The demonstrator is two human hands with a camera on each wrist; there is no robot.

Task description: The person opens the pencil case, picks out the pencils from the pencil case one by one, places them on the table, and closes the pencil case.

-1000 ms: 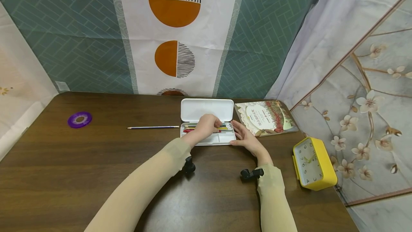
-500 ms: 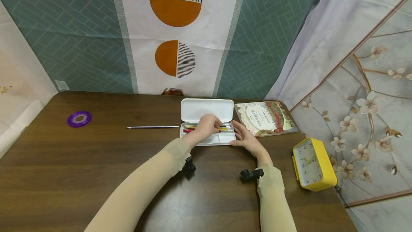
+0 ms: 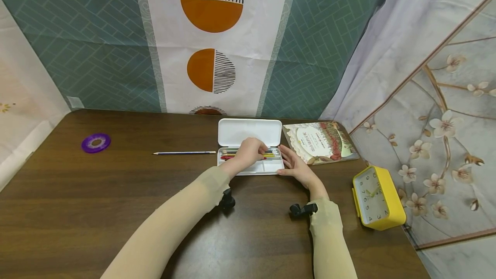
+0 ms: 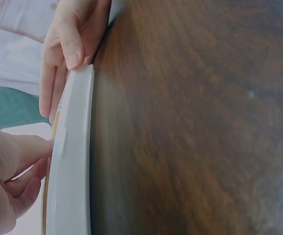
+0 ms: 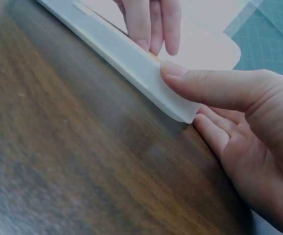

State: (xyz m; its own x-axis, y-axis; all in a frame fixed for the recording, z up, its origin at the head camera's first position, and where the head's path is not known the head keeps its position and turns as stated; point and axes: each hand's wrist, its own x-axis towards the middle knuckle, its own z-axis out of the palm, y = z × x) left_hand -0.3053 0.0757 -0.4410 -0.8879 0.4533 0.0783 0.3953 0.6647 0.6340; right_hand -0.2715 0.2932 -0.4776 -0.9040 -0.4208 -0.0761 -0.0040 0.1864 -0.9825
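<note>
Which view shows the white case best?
The head view: though partly covered, the case appears from above, with its raised lid and pens or pencils inside. The left wrist view shows mostly its front wall, with some lid behind. The right wrist view shows that wall and a corner, the lid washed out.

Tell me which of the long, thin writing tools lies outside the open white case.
The slim blue-and-white pencil: it lies on the dark brown wooden table, left of the white rectangular case, while the others sit inside.

The case (image 3: 249,132) is white, the clock (image 3: 392,197) yellow, the table (image 3: 97,210) wood-grained brown.
</note>
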